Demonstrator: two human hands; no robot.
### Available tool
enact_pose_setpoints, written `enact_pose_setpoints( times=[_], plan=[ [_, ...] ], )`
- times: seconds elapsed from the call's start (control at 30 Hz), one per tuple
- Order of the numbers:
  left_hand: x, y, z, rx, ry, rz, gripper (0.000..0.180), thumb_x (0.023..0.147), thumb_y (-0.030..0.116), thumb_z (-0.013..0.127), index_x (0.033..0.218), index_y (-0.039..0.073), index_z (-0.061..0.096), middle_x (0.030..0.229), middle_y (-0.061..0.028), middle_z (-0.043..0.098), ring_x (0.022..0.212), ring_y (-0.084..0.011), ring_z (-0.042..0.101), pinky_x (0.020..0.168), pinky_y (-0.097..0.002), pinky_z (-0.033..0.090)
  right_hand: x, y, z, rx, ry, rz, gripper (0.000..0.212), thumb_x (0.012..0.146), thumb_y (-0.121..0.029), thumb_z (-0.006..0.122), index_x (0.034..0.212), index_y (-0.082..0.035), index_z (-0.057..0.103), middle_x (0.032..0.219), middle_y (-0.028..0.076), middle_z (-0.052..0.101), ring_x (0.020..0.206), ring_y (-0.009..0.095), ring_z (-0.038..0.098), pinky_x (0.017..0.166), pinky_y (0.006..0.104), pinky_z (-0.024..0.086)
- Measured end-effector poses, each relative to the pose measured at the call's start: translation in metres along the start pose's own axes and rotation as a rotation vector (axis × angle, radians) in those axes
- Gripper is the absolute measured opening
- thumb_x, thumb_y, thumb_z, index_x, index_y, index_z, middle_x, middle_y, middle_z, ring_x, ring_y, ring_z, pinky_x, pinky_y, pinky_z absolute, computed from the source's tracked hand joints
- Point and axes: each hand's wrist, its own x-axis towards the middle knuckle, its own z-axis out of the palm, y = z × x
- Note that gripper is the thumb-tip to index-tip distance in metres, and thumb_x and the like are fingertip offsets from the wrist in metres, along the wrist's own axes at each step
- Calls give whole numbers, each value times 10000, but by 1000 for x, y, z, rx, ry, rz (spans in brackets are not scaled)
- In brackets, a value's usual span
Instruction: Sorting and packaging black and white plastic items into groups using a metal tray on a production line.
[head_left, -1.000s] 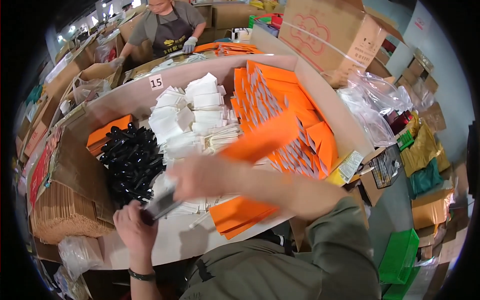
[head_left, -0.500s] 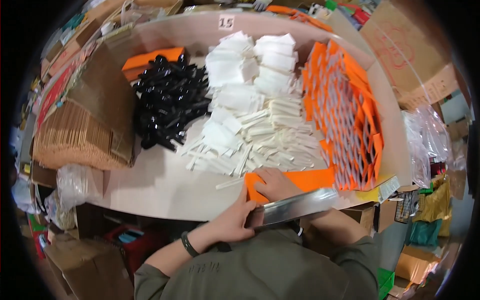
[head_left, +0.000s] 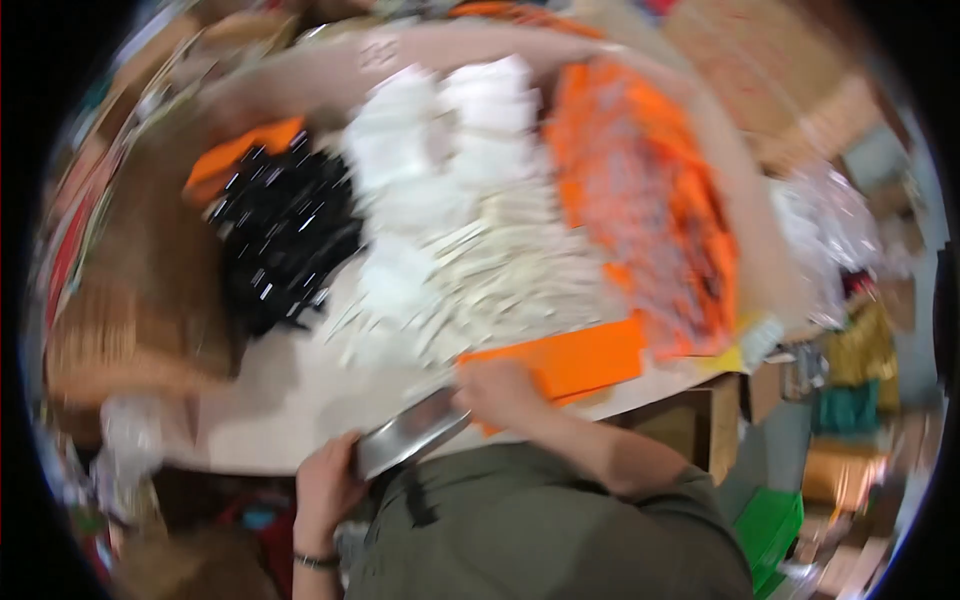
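My left hand is closed on the lower-left end of a long, shiny silver packet, held slanting at the table's front edge. At the packet's upper-right end is my right hand, its curled fingers blurred and seeming to grip that end. Beneath and beside this hand an orange flat sleeve lies on the table. Behind it are loose slim white paper-wrapped sticks and stacks of white packets.
Black glossy spoon-like pieces are heaped at left, before an orange piece. A carton of brown cardboard sheets stands far left. Many orange sleeves are stacked at right. A raised rim curves round the table.
The silver packet and my left hand have moved left and away from the orange sleeve. My right hand has shifted left from the sleeve to the packet's end. The view has turned and blurred.
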Motion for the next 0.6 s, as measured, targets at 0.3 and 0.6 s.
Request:
enact_pose_setpoints(
  times=[0.3, 0.6],
  plan=[
    [28, 1, 8, -115, 249, 112, 747, 773, 278, 777, 1385, -2, 453, 1361, -237, 458, 1254, -436, 448, 1067, -479, 370, 8, 7, -116, -404, 777, -448, 170, 848, -207, 546, 771, -80, 628, 690, 152, 646, 678, 336, 663, 601, 483, 523],
    [3, -42, 73, 84, 430, -69, 610, 896, 371, 587, 1358, -13, 479, 1346, -251, 468, 1220, -429, 469, 1055, -479, 377, 19, 257, -352, -562, 986, 482, 214, 862, -156, 609, 1038, -68, 691, 1024, 182, 703, 975, 312, 683, 857, 440, 538]
  ],
)
